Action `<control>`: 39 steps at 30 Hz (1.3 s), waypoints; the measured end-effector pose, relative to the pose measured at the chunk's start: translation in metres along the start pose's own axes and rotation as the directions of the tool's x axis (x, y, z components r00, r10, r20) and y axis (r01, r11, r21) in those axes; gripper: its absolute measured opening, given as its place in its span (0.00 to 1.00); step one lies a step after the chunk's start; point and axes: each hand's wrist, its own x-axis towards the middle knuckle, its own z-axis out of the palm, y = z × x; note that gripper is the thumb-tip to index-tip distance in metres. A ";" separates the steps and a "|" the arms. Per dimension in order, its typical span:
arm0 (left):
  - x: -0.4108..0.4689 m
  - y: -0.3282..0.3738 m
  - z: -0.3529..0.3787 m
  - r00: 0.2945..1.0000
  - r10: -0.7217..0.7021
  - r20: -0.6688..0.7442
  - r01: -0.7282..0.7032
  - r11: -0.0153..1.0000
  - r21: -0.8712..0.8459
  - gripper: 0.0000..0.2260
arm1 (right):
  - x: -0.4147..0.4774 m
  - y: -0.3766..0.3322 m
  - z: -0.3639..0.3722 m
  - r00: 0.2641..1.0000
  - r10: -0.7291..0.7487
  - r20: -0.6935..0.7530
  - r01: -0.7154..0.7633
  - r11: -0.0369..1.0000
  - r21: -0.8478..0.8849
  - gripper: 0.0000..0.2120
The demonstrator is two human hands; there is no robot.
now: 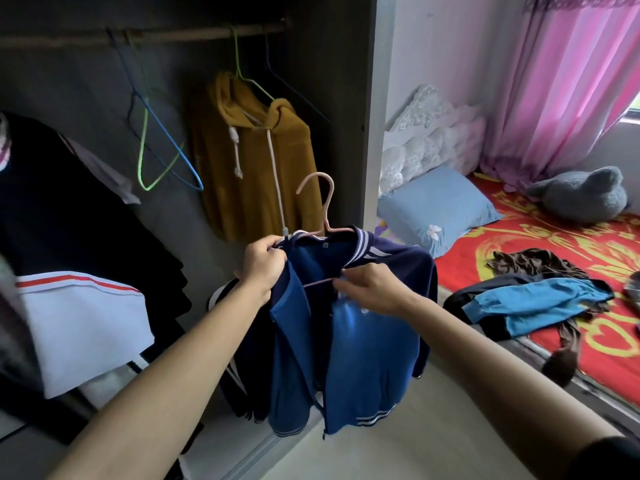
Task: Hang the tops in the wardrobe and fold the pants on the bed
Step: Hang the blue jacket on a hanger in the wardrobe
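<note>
Left grip (264,264) curled round navy jacket (367,368) collar; right grip (372,289) pinches pink hanger (326,227) bar. Seat both shoulders evenly, then lift hook to wardrobe rail (173,34).

Over on the right, a pink curtain (561,81) hangs down the far wall, and a sliver of window (633,114) shows at its edge. Below it lies a grey plush toy (581,195), possibly a rabbit, hard to say. Left of that, a light blue pillow (436,209) rests against white frilly cushions (429,133). Pale floor (398,445) fills the near ground.
</note>
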 end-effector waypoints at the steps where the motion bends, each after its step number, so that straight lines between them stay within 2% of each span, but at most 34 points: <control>1: 0.001 0.004 -0.005 1.000 0.008 -0.008 -0.008 1.000 -0.015 0.15 | 0.001 -0.001 -0.004 0.999 -0.002 -0.049 0.004 0.999 0.042 0.17; 2: 0.002 0.009 -0.012 1.000 0.008 -0.017 -0.009 0.999 -0.035 0.15 | 0.003 -0.001 -0.011 0.986 -0.024 -0.166 0.032 0.998 0.048 0.16; 4: 0.003 0.021 -0.025 0.999 0.002 -0.038 -0.005 0.996 -0.093 0.15 | 0.010 0.001 -0.027 0.909 -0.086 -0.407 0.065 0.996 -0.066 0.09; 5: 0.003 0.027 -0.030 0.999 -0.003 -0.047 -0.003 0.992 -0.127 0.14 | 0.013 0.004 -0.035 0.900 -0.114 -0.422 0.049 0.986 -0.160 0.12; 7: 0.001 0.040 -0.037 0.998 -0.022 -0.053 0.011 0.979 -0.202 0.14 | 0.021 0.009 -0.046 0.944 -0.141 -0.299 0.031 0.938 -0.344 0.22; 8: -0.001 0.045 -0.039 0.998 -0.039 -0.051 0.026 0.972 -0.234 0.13 | 0.026 0.010 -0.047 0.961 -0.132 -0.243 0.026 0.917 -0.397 0.24; 10: -0.007 0.052 -0.043 0.996 -0.094 0.003 0.091 0.949 -0.302 0.12 | 0.033 0.010 -0.046 0.966 -0.109 -0.236 0.009 0.920 -0.391 0.20; 12: -0.010 0.054 -0.050 0.981 -0.135 0.138 0.174 0.926 -0.334 0.14 | 0.037 0.010 -0.043 0.943 -0.079 -0.324 -0.034 0.944 -0.329 0.16; 13: -0.011 0.052 -0.055 0.975 -0.114 0.190 0.171 0.933 -0.317 0.15 | 0.037 0.011 -0.041 0.930 -0.072 -0.360 -0.048 0.948 -0.316 0.16; 15: -0.010 0.046 -0.066 0.976 -0.014 0.218 0.060 0.976 -0.208 0.17 | 0.036 0.013 -0.038 0.914 -0.077 -0.399 -0.057 0.948 -0.313 0.15; 17: -0.008 0.038 -0.077 0.970 0.110 0.215 -0.112 0.994 -0.002 0.17 | 0.034 0.014 -0.034 0.904 -0.081 -0.419 -0.055 0.952 -0.303 0.15; 19: -0.004 0.030 -0.086 0.937 0.219 0.273 -0.271 0.948 0.169 0.16 | 0.035 0.011 -0.030 0.891 -0.106 -0.442 -0.026 0.959 -0.284 0.15; 21: -0.001 0.025 -0.087 0.910 0.271 0.314 -0.377 0.858 0.349 0.22 | 0.038 0.003 -0.031 0.881 -0.123 -0.457 -0.014 0.958 -0.286 0.15; 23: 0.000 0.026 -0.082 0.925 0.316 0.213 -0.380 0.808 0.450 0.28 | 0.044 -0.010 -0.035 0.877 -0.135 -0.462 -0.025 0.946 -0.324 0.17; 26: 0.002 0.036 -0.080 0.894 0.448 0.015 -0.426 0.838 0.341 0.18 | 0.054 -0.032 -0.046 0.863 -0.196 -0.466 0.005 0.925 -0.380 0.18; 29: 0.009 0.048 -0.089 0.840 0.537 -0.073 -0.483 0.803 0.348 0.14 | 0.060 -0.052 -0.061 0.876 -0.275 -0.397 0.100 0.908 -0.407 0.18; 32: 0.014 0.058 -0.100 0.855 0.519 0.000 -0.497 0.820 0.283 0.14 | 0.062 -0.065 -0.071 0.853 -0.402 -0.334 0.195 0.837 -0.511 0.22; 34: 0.017 0.064 -0.106 0.864 0.495 0.091 -0.502 0.835 0.225 0.15 | 0.060 -0.072 -0.073 0.820 -0.428 -0.380 0.186 0.827 -0.531 0.22; 37: 0.022 0.070 -0.119 0.845 0.509 0.167 -0.535 0.808 0.246 0.21 | 0.059 -0.082 -0.073 0.811 -0.356 -0.465 0.109 0.872 -0.477 0.19; 39: 0.028 0.073 -0.126 0.831 0.520 0.198 -0.556 0.767 0.321 0.19 | 0.060 -0.089 -0.072 0.825 -0.305 -0.476 0.064 0.887 -0.458 0.20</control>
